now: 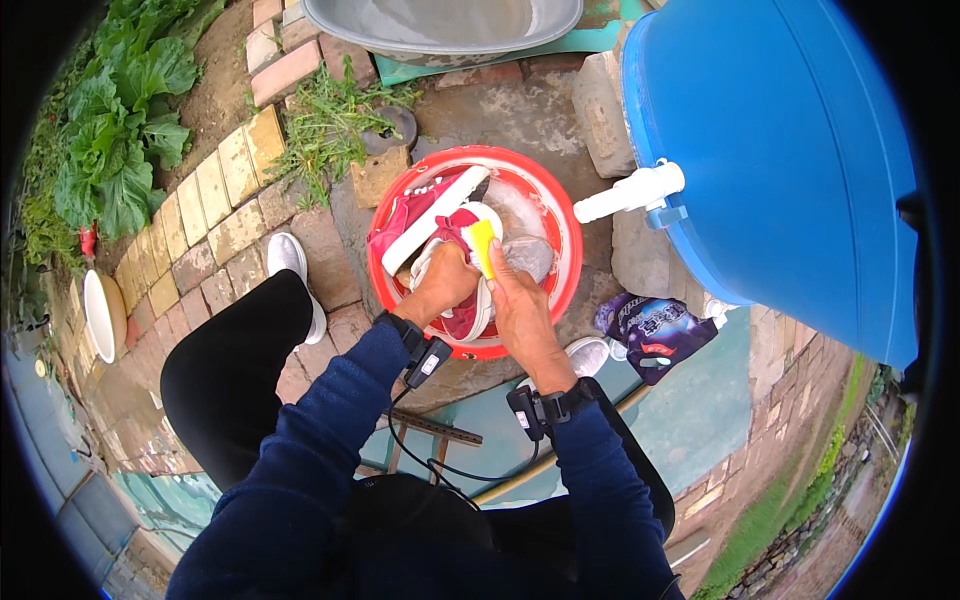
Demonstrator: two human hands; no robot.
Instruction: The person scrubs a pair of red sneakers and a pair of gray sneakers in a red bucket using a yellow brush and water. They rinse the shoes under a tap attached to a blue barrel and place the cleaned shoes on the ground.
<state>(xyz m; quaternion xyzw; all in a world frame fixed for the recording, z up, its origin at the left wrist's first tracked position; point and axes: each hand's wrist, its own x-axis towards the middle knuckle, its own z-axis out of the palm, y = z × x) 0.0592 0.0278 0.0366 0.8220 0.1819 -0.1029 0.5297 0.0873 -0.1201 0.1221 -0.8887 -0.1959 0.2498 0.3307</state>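
A red-rimmed basin stands on the ground in front of me, with suds inside. My left hand is closed on a red shoe with white trim, holding it low in the basin. My right hand grips a yellow brush. The brush's head lies against the shoe's upper, and its bristles are hidden. Beside it, on the left, a second red shoe rests on its side, showing its white sole. A pale, rounded thing sits in the basin at the right; its kind is unclear.
At the right stands a big blue barrel with a white tap pointing toward the basin. Below the tap lies a purple bag. A grey tub is at the far side. Bricks and a white bowl are left.
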